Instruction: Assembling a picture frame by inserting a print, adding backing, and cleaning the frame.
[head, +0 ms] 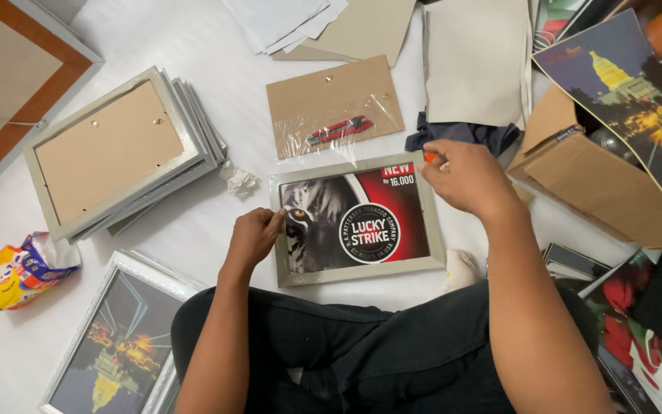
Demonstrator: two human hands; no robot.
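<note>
**Silver frame half dressed on the white floor**

Silver-grey picture frame (358,272) lies just in front of the person's knees, a red-and-black tiger print (354,222) already inside it. Left hand (253,238) pinches the frame's left edge; right hand (467,178) is clenched on a small orange tool (430,157) at the top right corner. A cardboard backing board (323,96) with a red cutter (339,130) waits beyond, unfitted. Finished-looking frames (120,149) are stacked left.

The frame (358,272) is pale grey around a red-and-black print with a tiger's face. Above it, a red cutter (339,129) lies on brown board (323,96). Left, a yellow-orange bag (17,272).
</note>
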